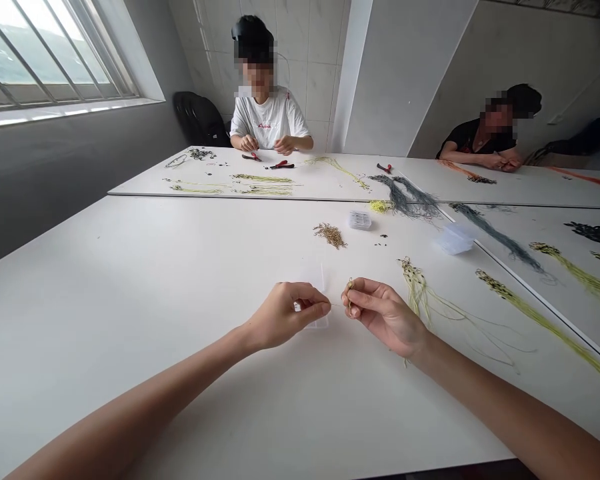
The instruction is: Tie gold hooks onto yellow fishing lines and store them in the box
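Over the near part of the white table, my left hand (293,313) is closed, thumb against fingertips. A thin line (335,305) comes out of its pinch and runs toward my right hand (387,313). My right hand is closed on a small gold-coloured metal piece (351,293) held upright between thumb and fingers; its exact kind is too small to make out. Beneath my left hand, and partly hidden by it, lies a clear plastic box (321,323). Just right of my right hand is a bundle of yellow-green lines (416,283) with dark bits at its top end.
Past my hands lie a heap of small gold-coloured pieces (331,235), a clear case (360,221) and another clear box (455,239). Grey strands (403,195) and pliers (282,165) are farther off. Two people (270,120) sit across the tables.
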`<state>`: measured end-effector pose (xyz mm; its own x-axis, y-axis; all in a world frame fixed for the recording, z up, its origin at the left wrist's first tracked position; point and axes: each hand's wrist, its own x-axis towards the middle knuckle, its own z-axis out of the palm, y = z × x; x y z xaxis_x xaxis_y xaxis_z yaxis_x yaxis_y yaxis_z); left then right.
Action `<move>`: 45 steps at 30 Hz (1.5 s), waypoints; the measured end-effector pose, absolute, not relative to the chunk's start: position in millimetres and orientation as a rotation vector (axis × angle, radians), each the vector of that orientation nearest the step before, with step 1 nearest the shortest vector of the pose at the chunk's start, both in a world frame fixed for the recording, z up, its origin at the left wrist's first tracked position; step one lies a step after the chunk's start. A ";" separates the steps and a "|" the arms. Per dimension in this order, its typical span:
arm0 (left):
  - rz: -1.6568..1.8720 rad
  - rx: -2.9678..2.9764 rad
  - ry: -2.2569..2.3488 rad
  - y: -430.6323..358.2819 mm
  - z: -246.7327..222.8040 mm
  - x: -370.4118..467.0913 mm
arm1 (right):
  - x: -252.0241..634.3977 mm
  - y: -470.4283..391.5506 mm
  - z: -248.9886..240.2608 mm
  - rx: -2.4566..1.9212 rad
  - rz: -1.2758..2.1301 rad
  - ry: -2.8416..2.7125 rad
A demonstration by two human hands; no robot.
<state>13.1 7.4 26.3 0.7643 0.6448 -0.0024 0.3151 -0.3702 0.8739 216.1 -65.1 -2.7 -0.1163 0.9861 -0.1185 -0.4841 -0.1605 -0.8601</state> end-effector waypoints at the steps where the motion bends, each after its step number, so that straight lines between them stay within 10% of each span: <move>1: 0.431 1.987 0.725 7.7 26.8 12.9 | 215.8 -65.4 -2.7 -0.874 1.577 -0.808; 23: 0.432 2.879 0.374 38.0 34.6 -6.1 | 215.5 -63.6 -4.2 -1.029 1.697 -1.201; 45: 0.486 2.138 0.628 8.0 23.3 12.1 | 216.1 -64.4 -1.7 -1.001 1.577 -1.051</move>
